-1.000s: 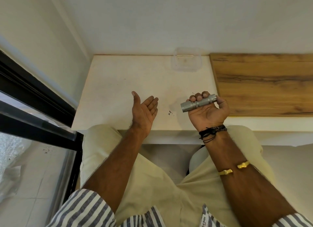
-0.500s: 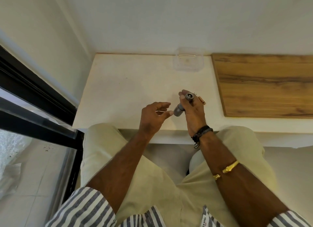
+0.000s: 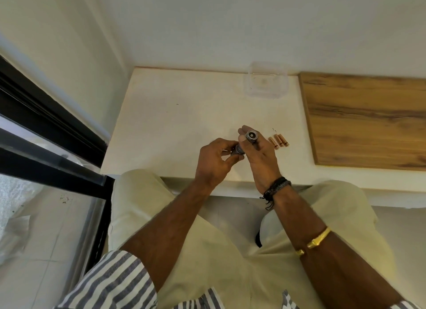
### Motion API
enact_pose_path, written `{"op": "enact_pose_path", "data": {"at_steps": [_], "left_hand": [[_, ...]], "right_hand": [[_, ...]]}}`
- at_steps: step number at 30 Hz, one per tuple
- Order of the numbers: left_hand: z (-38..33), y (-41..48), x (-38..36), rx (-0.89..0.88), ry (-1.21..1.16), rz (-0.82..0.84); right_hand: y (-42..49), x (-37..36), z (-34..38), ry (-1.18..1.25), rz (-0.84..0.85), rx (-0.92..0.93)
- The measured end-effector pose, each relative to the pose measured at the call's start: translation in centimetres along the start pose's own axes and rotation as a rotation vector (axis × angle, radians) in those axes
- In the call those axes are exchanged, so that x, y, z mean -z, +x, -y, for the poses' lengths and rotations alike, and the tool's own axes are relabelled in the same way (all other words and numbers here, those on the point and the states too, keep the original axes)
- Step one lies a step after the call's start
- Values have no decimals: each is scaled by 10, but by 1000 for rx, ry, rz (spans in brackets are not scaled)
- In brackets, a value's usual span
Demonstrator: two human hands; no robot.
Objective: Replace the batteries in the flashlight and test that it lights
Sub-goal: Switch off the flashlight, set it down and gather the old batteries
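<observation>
both hands over white counter. right hand grips flashlight body, left hand fingers pinch its tail end. batteries on counter just right.

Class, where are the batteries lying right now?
In the head view, the batteries lie side by side on the white table, just right of the right hand and left of the wooden board.

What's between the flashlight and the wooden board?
Head view: three batteries lie on the white table, between the flashlight and the board.
</observation>
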State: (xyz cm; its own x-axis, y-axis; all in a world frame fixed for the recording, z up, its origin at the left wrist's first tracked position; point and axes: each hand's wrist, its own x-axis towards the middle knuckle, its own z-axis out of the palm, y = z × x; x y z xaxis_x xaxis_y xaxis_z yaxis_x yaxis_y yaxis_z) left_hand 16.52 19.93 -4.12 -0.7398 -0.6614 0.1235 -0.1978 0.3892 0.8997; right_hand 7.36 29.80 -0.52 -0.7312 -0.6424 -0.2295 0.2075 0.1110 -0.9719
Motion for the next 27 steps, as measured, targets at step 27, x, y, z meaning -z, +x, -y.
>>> {"op": "enact_pose_path", "data": {"at_steps": [27], "left_hand": [[33, 201, 32, -2, 157, -122]], "right_hand": [[190, -45, 45, -436, -148, 370]]}}
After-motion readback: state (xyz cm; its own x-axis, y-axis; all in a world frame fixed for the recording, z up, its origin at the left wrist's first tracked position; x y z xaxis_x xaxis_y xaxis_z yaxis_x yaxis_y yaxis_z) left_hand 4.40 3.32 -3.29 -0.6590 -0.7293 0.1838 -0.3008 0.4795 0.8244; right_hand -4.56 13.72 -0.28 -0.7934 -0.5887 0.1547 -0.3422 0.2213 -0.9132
